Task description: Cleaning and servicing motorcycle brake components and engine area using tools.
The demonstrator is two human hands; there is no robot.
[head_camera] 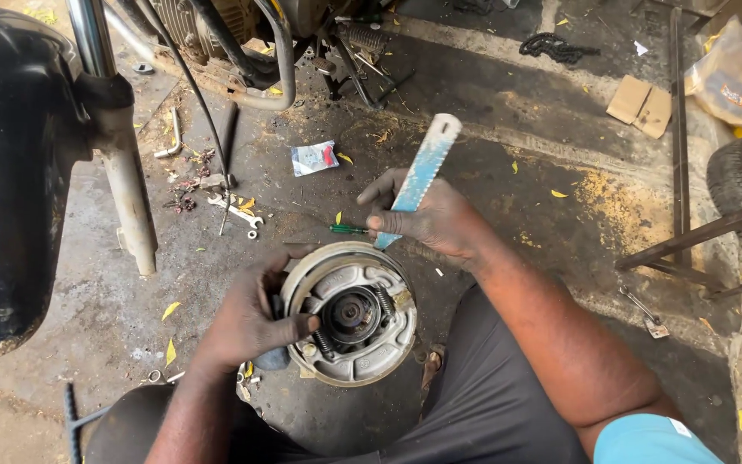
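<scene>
Head view: left hand [251,322] clamps the brake plate's [349,314] rim on the floor [508,112]; right hand [431,219] is closed around a blue blade [420,174] above it.

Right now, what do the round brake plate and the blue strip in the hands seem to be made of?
Brake plate: apparently cast metal, dull grey and grimy, with steel-looking springs. Blue strip: a thin flat blade, probably painted metal, its blue coat worn and speckled; plastic cannot be ruled out.

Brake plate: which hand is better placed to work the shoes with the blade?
Right, probably. The right hand already grips the blue blade, its tip at the brake plate rim. The left hand steadies the plate.
</scene>
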